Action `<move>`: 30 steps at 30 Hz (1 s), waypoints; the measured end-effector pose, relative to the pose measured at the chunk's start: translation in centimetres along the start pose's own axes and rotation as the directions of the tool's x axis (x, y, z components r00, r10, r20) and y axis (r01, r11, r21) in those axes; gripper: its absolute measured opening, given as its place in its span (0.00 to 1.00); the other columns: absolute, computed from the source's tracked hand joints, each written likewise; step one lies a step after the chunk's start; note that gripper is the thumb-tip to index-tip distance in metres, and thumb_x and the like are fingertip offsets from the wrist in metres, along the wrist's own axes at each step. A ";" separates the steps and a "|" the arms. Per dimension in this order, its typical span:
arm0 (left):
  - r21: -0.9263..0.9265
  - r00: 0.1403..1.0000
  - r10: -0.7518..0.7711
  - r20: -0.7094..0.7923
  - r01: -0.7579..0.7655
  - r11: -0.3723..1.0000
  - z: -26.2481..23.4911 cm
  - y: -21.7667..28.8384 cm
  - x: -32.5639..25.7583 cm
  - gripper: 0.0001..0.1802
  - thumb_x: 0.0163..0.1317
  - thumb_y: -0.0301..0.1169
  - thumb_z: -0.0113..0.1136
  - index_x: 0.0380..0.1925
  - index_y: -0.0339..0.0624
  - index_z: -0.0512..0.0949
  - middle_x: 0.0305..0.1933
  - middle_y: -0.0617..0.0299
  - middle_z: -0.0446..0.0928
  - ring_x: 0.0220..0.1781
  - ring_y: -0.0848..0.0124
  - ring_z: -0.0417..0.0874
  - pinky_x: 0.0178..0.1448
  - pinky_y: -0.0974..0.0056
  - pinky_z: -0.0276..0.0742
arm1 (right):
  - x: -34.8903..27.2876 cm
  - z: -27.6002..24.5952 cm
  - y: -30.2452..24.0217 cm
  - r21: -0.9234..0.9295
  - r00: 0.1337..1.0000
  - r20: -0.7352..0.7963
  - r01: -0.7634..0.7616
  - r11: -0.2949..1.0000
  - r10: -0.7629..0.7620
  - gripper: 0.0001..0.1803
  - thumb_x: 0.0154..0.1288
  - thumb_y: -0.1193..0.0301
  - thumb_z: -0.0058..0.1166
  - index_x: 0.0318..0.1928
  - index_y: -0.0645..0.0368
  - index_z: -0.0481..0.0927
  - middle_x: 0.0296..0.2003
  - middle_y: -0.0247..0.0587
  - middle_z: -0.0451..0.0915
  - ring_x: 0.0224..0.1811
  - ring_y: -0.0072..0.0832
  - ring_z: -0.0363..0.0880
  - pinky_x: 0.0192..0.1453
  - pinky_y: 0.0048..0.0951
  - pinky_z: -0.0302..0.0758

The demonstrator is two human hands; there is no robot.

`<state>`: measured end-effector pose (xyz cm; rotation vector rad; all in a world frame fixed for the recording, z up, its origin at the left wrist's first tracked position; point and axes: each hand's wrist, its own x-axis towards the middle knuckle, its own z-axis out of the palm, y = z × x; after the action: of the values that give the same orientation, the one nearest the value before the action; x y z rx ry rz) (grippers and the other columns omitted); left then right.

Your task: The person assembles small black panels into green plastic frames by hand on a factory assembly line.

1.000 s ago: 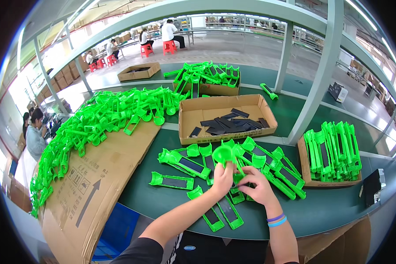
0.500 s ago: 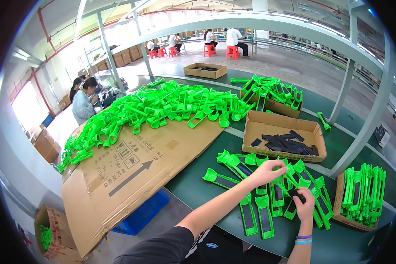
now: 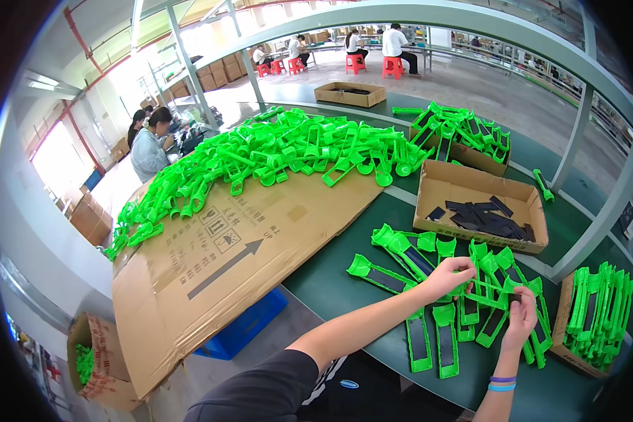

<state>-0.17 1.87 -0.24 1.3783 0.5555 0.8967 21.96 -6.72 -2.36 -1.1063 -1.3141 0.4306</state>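
Just in front of the shallow cardboard box [image 3: 483, 240], the left hand [image 3: 451, 276] pinches a green plastic frame [image 3: 509, 286]; the right hand [image 3: 522, 316] pinches a black strip [image 3: 515, 298] against it. A loose right pinch could let that strip slip askew.

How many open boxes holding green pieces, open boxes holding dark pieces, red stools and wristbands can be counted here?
Open boxes holding green pieces: 3
Open boxes holding dark pieces: 2
Red stools: 5
Wristbands: 2
Total: 12
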 end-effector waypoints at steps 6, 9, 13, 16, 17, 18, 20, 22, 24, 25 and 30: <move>-0.042 0.998 -0.053 0.016 0.054 0.998 0.0 0.1 -0.3 0.10 0.64 0.35 0.49 0.30 0.39 0.71 0.24 0.64 0.74 0.25 0.78 0.77 0.20 0.72 0.67 | -0.3 -0.4 1.9 -0.042 0.958 -0.285 -0.006 0.999 -0.006 0.12 0.69 0.71 0.45 0.48 0.66 0.73 0.36 0.35 0.75 0.33 0.19 0.71 0.38 0.20 0.69; -0.084 0.999 -0.053 0.005 0.054 0.995 -0.2 -0.1 -0.2 0.10 0.65 0.34 0.49 0.30 0.39 0.71 0.25 0.64 0.74 0.25 0.78 0.77 0.20 0.72 0.67 | -0.1 -0.5 1.2 0.051 0.950 -0.276 -0.137 0.989 0.146 0.13 0.70 0.70 0.44 0.49 0.65 0.73 0.35 0.33 0.74 0.30 0.16 0.68 0.32 0.17 0.65; -0.107 0.997 -0.070 0.015 0.071 0.992 -0.1 -0.2 -0.1 0.09 0.65 0.33 0.48 0.31 0.39 0.71 0.25 0.63 0.74 0.26 0.77 0.78 0.21 0.72 0.67 | -0.1 0.0 0.2 0.091 0.987 -0.110 -0.106 0.990 0.116 0.17 0.65 0.77 0.42 0.54 0.62 0.69 0.34 0.31 0.73 0.28 0.13 0.65 0.28 0.14 0.61; -0.106 0.998 -0.066 0.013 0.067 0.992 -0.1 -0.1 -0.1 0.09 0.65 0.33 0.48 0.31 0.39 0.71 0.25 0.63 0.74 0.26 0.76 0.78 0.21 0.72 0.67 | 0.3 1.1 -0.7 0.105 0.979 -0.155 -0.119 0.987 0.134 0.19 0.61 0.81 0.41 0.54 0.63 0.67 0.38 0.34 0.74 0.33 0.16 0.68 0.34 0.17 0.64; -0.103 0.998 -0.065 0.014 0.066 0.992 -0.1 -0.1 -0.2 0.09 0.65 0.34 0.48 0.31 0.39 0.71 0.25 0.63 0.74 0.26 0.76 0.78 0.21 0.72 0.67 | 0.2 1.4 -0.8 0.120 0.967 -0.224 -0.099 0.988 0.124 0.18 0.61 0.82 0.42 0.53 0.64 0.67 0.39 0.36 0.73 0.35 0.18 0.69 0.36 0.18 0.65; -0.104 0.997 -0.069 0.021 0.071 0.992 -0.1 -0.2 -0.1 0.09 0.66 0.34 0.48 0.31 0.39 0.71 0.25 0.63 0.74 0.27 0.76 0.78 0.21 0.72 0.67 | 0.2 0.9 -0.4 0.149 0.963 -0.206 -0.143 0.978 0.172 0.17 0.60 0.82 0.45 0.51 0.64 0.68 0.41 0.37 0.73 0.38 0.20 0.69 0.39 0.20 0.66; -0.108 0.998 -0.063 0.014 0.065 0.992 -0.3 -0.3 0.2 0.10 0.66 0.34 0.48 0.31 0.39 0.70 0.25 0.63 0.74 0.26 0.76 0.78 0.20 0.72 0.67 | 0.5 0.7 0.2 0.151 0.954 -0.238 -0.151 0.977 0.184 0.16 0.60 0.81 0.47 0.50 0.65 0.69 0.41 0.37 0.73 0.38 0.19 0.69 0.39 0.20 0.66; -0.116 0.997 -0.070 0.011 0.071 0.991 -0.2 -0.4 -0.1 0.10 0.66 0.34 0.49 0.30 0.39 0.70 0.25 0.63 0.74 0.26 0.76 0.78 0.20 0.72 0.67 | 0.2 0.3 0.6 0.151 0.940 -0.272 -0.171 0.974 0.207 0.15 0.60 0.81 0.49 0.49 0.65 0.70 0.41 0.37 0.74 0.37 0.19 0.69 0.39 0.20 0.66; -0.134 0.998 -0.065 0.005 0.065 0.989 -0.2 -0.3 0.1 0.10 0.65 0.33 0.49 0.30 0.38 0.70 0.24 0.63 0.74 0.26 0.76 0.77 0.20 0.72 0.68 | 0.4 -0.1 0.9 0.225 0.934 -0.243 -0.208 0.952 0.261 0.13 0.59 0.80 0.52 0.46 0.66 0.73 0.38 0.35 0.75 0.35 0.17 0.69 0.37 0.18 0.65; -0.131 0.998 -0.063 0.007 0.063 0.989 -0.1 -0.4 0.1 0.10 0.65 0.33 0.49 0.30 0.38 0.70 0.24 0.63 0.74 0.26 0.76 0.77 0.20 0.72 0.68 | 0.4 -0.1 0.9 0.226 0.934 -0.245 -0.204 0.952 0.258 0.13 0.59 0.80 0.52 0.46 0.66 0.73 0.38 0.35 0.75 0.35 0.17 0.69 0.37 0.18 0.65; -0.083 0.998 -0.066 0.023 0.068 0.994 0.0 -0.6 0.2 0.09 0.65 0.33 0.49 0.31 0.39 0.71 0.24 0.63 0.74 0.26 0.77 0.77 0.21 0.72 0.68 | 0.3 0.2 -0.1 0.260 0.941 -0.187 -0.231 0.938 0.283 0.12 0.57 0.81 0.54 0.43 0.65 0.75 0.31 0.31 0.73 0.27 0.15 0.67 0.29 0.16 0.63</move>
<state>0.03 2.06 -0.80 1.2845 0.5396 0.8414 21.76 -6.48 -2.15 -1.0956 -0.8979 0.6223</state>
